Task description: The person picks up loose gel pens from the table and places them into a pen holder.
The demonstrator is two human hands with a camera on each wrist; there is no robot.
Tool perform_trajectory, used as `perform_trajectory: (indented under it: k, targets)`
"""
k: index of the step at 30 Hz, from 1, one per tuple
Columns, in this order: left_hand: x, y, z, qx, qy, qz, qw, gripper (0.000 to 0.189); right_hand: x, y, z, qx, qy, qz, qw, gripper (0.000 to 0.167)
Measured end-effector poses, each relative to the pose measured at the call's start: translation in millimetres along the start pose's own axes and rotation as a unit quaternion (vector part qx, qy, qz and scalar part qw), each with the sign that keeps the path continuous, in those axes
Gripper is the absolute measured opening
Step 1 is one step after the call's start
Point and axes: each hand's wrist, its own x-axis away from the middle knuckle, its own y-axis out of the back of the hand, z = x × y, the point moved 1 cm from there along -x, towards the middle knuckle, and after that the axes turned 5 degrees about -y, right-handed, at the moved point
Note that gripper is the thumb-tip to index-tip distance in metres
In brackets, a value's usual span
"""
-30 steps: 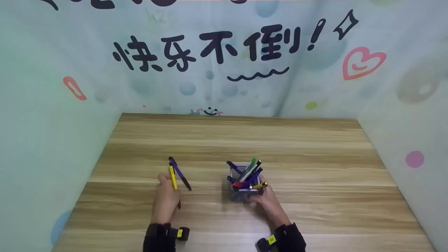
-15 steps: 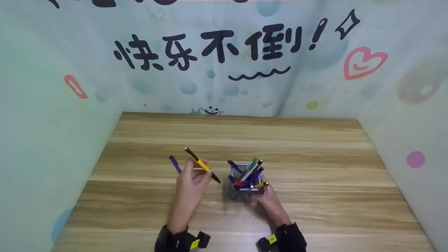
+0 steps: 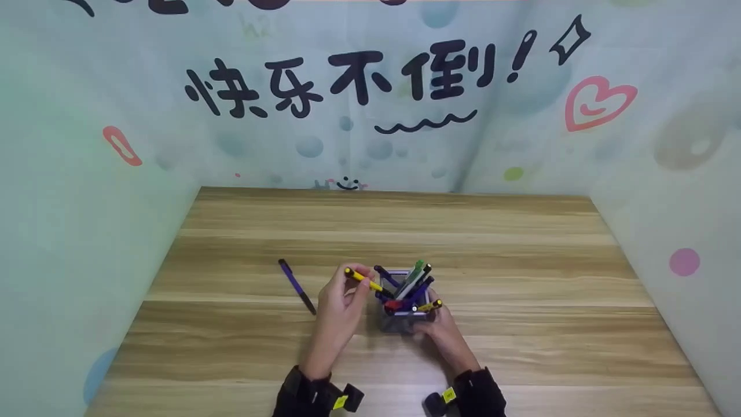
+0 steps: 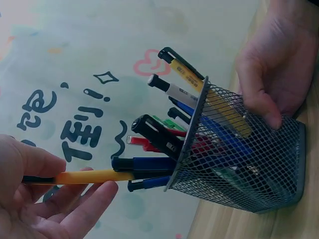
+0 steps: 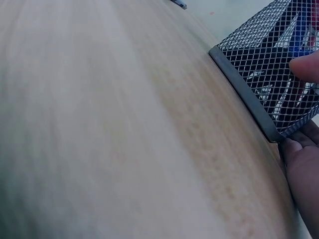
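Observation:
My left hand (image 3: pixel 338 304) pinches a yellow pen (image 3: pixel 365 280) with black ends between thumb and fingers. In the left wrist view the pen's front end lies at the open mouth of a black wire-mesh pen holder (image 4: pixel 249 154), overlapping the blue pens there. Several pens stand in the holder, among them a yellow pen (image 4: pixel 188 74), a white pen (image 4: pixel 177 93) and a red pen (image 4: pixel 142 143). My right hand (image 3: pixel 448 336) grips the holder's right side near its base, thumb against the mesh. A purple pen (image 3: pixel 296 285) with a dark grip lies on the table left of my left hand.
The wood-grain table (image 3: pixel 521 278) carries the holder near its front middle. A printed cloth backdrop (image 3: pixel 278 139) rises behind it, with more cloth at both sides.
My left hand picked the yellow pen up from beside the purple one and carried it right to the holder, turning it on the way. The right hand and holder stayed put.

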Motion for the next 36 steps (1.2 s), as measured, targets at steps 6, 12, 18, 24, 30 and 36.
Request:
perform_trajectory:
  k: [6, 12, 18, 24, 30, 36]
  targets:
    - [0.9, -0.7, 3.7, -0.06, -0.01, 0.002, 0.9981, 0.021, -0.6, -1, 1, 0.01, 0.01, -0.003, 0.9999, 0.089]
    - [2.0, -1.6, 4.1, -0.077, 0.0, -0.011, 0.997, 0.021, -0.8, -1, 1, 0.009, 0.013, -0.003, 0.9999, 0.087]
    - [1.9, -4.1, 3.4, -0.043, 0.031, -0.031, 0.9981, 0.026, -0.9, -2, 0, 0.004, 0.01, -0.003, 0.9999, 0.087]
    - [3.7, 2.8, 3.9, -0.026, 0.044, -0.024, 0.9984, 0.029, -0.2, -2, -1, 0.002, -0.003, -0.005, 1.0, 0.087]
    - [8.1, 6.3, 6.6, -0.022, 0.04, 0.005, 0.9989, 0.025, 0.9, -1, 0, -0.005, -0.001, -0.003, 1.0, 0.09]
    - [7.1, 4.3, 9.8, -0.074, 0.052, -0.006, 0.9959, 0.011, 1.5, -2, 1, -0.001, 0.006, 0.0, 1.0, 0.09]
